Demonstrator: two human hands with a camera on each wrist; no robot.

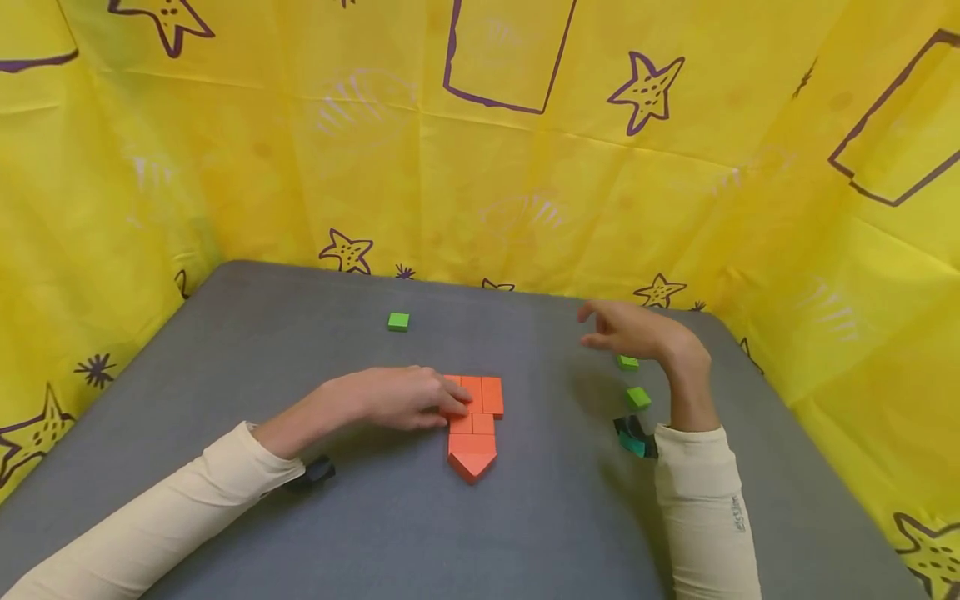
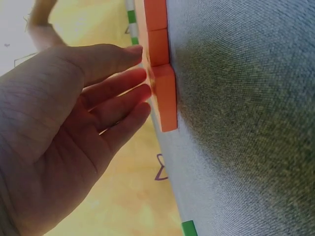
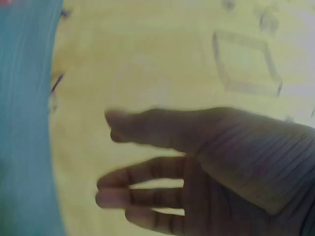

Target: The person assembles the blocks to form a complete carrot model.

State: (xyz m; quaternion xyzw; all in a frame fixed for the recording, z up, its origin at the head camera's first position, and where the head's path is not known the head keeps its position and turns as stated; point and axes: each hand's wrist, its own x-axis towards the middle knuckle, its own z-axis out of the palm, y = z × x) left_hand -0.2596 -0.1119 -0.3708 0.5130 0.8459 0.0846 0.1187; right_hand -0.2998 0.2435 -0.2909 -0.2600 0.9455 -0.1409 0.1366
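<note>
A: Left hand first. What is it on?

B: The left hand (image 1: 401, 398) reaches over the left end of the orange blocks (image 1: 483, 423) — fingers loosely extended, fingertips (image 2: 142, 92) against the blocks, thumb (image 2: 129, 55) held apart from the other fingers. A touch, by the look of it, rather than a grip.

A: Arrangement of the blocks?

B: Flat on the grey surface (image 1: 360, 533), near its middle, fitted together edge to edge. Wide row on the far side, narrower part below, then a pointed end (image 1: 472, 468) facing the wearer. The hand covers part of the wide row, so I cannot give a full count.

A: And the right hand?

B: The right hand (image 1: 637, 329) hangs in the air over the far right, wrist bent, thumb and fingers spread with a gap between them. Nearest things: one green block (image 1: 627, 363) just below it, and a second green block (image 1: 638, 398) a little closer to the wearer.

A: Any others?

B: A third green block (image 1: 398, 322) — far side, beyond the left hand, well apart from the orange ones. Behind the far edge stands a yellow curtain (image 1: 465, 183) printed with stars. Both forearms wear cream sleeves (image 1: 172, 508).
</note>
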